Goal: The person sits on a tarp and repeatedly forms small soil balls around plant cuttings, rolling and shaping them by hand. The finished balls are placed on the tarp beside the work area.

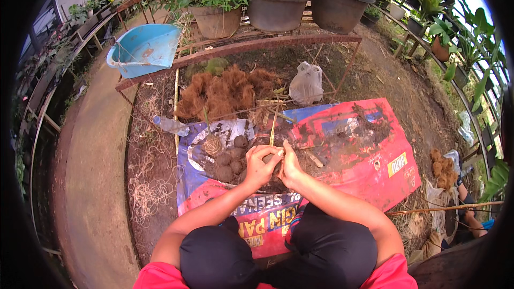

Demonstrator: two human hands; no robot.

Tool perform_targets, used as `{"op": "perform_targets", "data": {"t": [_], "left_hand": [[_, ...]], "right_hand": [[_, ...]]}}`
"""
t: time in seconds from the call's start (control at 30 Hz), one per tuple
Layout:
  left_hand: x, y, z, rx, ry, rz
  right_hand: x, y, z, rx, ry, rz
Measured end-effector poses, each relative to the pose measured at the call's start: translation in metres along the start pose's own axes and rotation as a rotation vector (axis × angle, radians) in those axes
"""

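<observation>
My left hand (259,166) and my right hand (290,168) meet in front of my knees. Between them they hold a pale, thin plant stem (274,126) that points up and away from me; its lower end is hidden by my fingers. Several dark soil balls (225,165) are grouped left of my left hand. Behind these sits a string-wrapped ball (212,145) with a green shoot standing out of it. A short tool or piece of wood (314,159), too small to name surely, lies right of my right hand. Loose soil surrounds my hands.
A printed tarp (353,184) covers the ground. Beyond are brown coconut fibre (225,94), a plastic bag (306,84) and a plastic bottle (170,125). Tangled string (150,198) lies left. A rusty metal rack (265,48) holds a blue plastic container (144,50). Another person's arm (474,224) shows right.
</observation>
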State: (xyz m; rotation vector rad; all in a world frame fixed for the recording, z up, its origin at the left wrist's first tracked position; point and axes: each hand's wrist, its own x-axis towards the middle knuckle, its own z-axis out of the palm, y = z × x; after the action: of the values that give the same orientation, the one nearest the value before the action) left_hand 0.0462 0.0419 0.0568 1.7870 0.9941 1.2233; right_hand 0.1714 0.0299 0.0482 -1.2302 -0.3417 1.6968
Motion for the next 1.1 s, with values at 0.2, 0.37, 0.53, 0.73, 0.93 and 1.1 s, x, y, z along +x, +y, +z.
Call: {"op": "perform_targets", "data": {"t": [0.2,0.37,0.53,0.73,0.93,1.1], "left_hand": [[-0.001,0.01,-0.001,0.132,0.047,0.128],[-0.001,0.013,0.0,0.296,-0.007,0.109],[-0.005,0.013,0.002,0.271,-0.069,0.087],[-0.004,0.016,0.0,0.212,-0.143,0.114],[-0.004,0.02,-0.003,0.226,-0.163,0.175],[-0.004,0.019,-0.006,0.229,-0.166,0.208]], "right_hand": [[-0.012,0.0,0.008,0.139,-0.157,-0.021],[-0.022,-0.003,0.012,0.169,-0.115,-0.038],[-0.022,-0.003,0.01,0.112,-0.004,0.011],[-0.011,0.004,0.007,0.067,0.099,-0.199],[-0.024,-0.001,0.012,0.031,0.088,-0.279],[-0.034,-0.008,0.018,-0.014,0.059,-0.318]]}}
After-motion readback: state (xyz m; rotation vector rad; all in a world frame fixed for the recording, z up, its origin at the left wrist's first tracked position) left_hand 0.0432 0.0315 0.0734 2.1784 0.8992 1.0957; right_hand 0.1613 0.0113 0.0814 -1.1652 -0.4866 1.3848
